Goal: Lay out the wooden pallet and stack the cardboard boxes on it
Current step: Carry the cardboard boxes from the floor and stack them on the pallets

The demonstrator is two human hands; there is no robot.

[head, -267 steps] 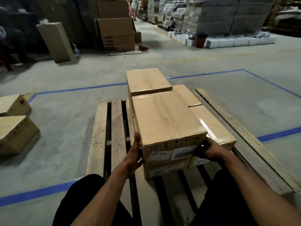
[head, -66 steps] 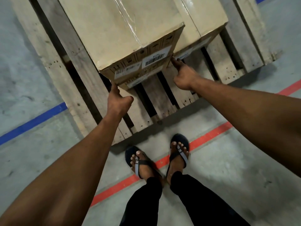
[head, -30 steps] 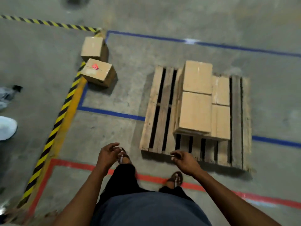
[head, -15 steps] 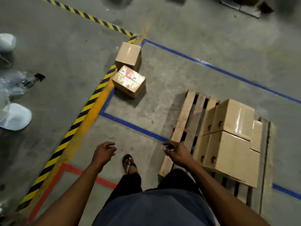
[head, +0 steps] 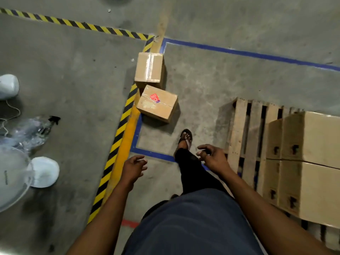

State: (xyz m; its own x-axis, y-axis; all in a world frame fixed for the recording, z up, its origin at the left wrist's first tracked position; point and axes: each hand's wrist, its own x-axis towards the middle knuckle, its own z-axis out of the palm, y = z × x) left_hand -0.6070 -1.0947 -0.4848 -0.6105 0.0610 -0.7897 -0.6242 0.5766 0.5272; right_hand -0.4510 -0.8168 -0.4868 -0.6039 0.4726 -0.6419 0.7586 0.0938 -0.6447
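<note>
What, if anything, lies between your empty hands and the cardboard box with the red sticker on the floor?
Nothing visible: only bare concrete and a blue floor line separate the left hand and right hand from the red-stickered box.

The floor [head: 73, 74] is grey concrete, crossed by yellow-and-black striped tape [head: 117, 133] and blue tape [head: 239, 52]. The cardboard boxes [head: 311, 138] are plain tan; the near loose box [head: 157, 104] bears a red sticker [head: 154, 97]. The wooden pallet [head: 239, 129] is pale, unpainted.

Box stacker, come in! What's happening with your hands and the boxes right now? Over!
Left hand and right hand empty. Two loose boxes on floor ahead; stack on pallet. Path looks open.
</note>
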